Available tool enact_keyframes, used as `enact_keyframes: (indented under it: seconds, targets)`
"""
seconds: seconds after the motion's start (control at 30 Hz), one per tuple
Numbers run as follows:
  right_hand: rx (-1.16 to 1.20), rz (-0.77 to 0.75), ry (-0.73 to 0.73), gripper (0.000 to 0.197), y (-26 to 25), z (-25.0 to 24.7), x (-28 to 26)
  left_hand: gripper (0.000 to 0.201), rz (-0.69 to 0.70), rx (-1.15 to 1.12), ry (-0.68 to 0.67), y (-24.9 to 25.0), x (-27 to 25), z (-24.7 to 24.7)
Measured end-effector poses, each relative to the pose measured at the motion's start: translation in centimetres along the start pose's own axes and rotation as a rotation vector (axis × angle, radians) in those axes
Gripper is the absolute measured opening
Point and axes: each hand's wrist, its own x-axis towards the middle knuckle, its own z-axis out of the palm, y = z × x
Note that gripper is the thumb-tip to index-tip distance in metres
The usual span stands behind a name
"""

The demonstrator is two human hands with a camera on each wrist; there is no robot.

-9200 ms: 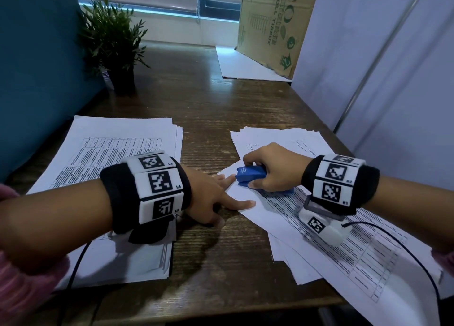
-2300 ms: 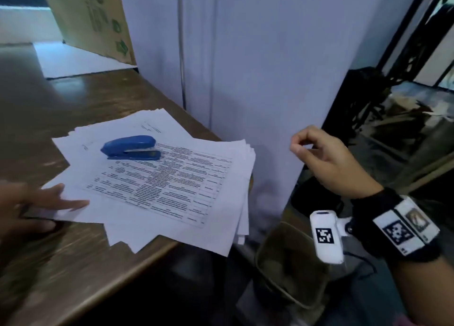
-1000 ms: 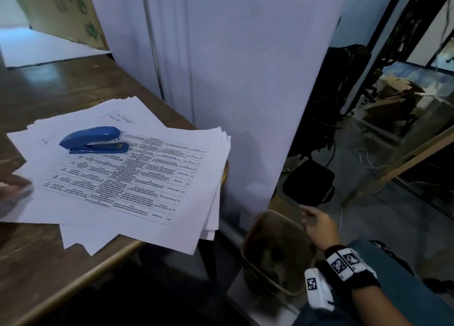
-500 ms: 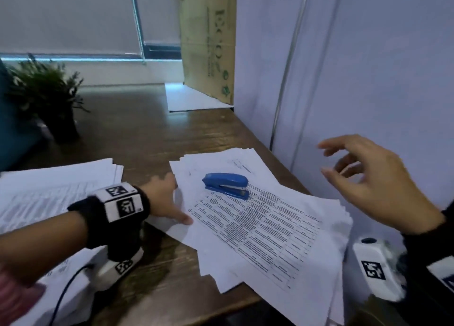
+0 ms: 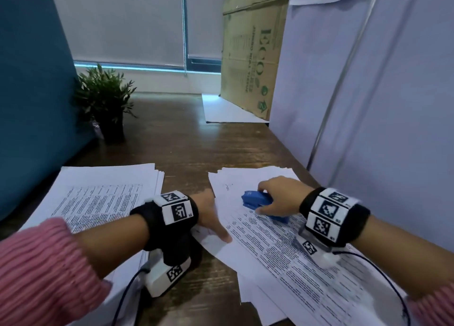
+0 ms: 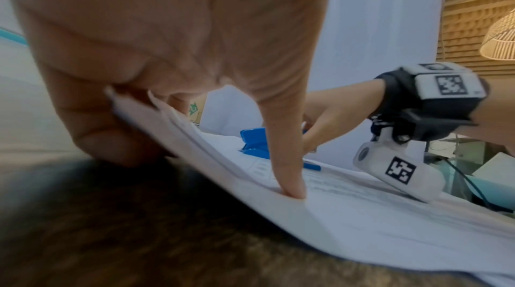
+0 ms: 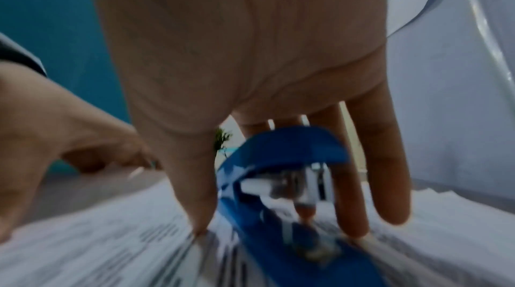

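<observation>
A blue stapler [image 5: 255, 199] lies on the top printed sheet of a loose paper pile [image 5: 282, 257] at the right of the wooden desk [image 5: 191, 149]. My right hand [image 5: 267, 204] grips the stapler, thumb on its near side and fingers over the far side. The right wrist view shows the stapler [image 7: 284, 144] between the thumb and fingers of that hand [image 7: 276, 225]. My left hand [image 5: 216, 227] holds the pile's left corner. In the left wrist view the index finger [image 6: 289, 177] presses on the sheets, and the thumb [image 6: 97, 137] lies under the raised paper edge [image 6: 173, 128].
A second pile of printed sheets [image 5: 103, 198] lies at the left. A potted plant [image 5: 105, 104] stands at the back left by a teal partition [image 5: 29, 80]. A cardboard box [image 5: 250, 55] and a white panel [image 5: 368, 104] close off the right side.
Half a second ago my right hand hung open in the air at the right; it has come down and taken hold of the stapler. My left hand has stayed on the paper corner.
</observation>
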Motion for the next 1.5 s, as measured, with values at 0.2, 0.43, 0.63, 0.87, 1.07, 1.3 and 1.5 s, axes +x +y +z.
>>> enact_keyframes:
  seconds: [0.2, 0.43, 0.63, 0.87, 1.07, 1.3, 1.5]
  targets:
    - [-0.007, -0.002, -0.081, 0.022, -0.3, 0.1, 1.6, 0.102, 0.062, 0.011, 0.033, 0.1, -0.3, 0.2]
    - [0.165, 0.192, 0.114, 0.014, 4.0, -1.9, 2.9, 0.094, 0.152, -0.085, 0.11, -1.2, -0.2, -0.2]
    - [0.028, 0.339, 0.084, 0.029, 6.8, -0.4, 3.8, 0.076, 0.204, -0.1, 0.196, -3.0, -1.6, -2.1]
    - [0.311, 0.296, 0.093, 0.058, 6.9, -1.1, 2.8, 0.068, 0.282, -0.092, 0.344, -4.5, -4.3, -5.3]
    - [1.122, -0.031, 0.271, 0.054, 4.2, -3.8, -0.6, 0.066, 0.436, -0.061, 0.462, -3.9, -7.3, -7.7]
    - [1.231, -0.168, 0.342, 0.046, 2.5, -3.7, -4.2, 0.066, 0.611, -0.375, 0.595, -3.0, -11.0, -10.1]
    - [1.587, -0.197, 0.685, 0.081, 1.4, -5.5, -6.1, 0.085, 0.64, -1.032, 0.621, -3.0, -11.0, -10.1]
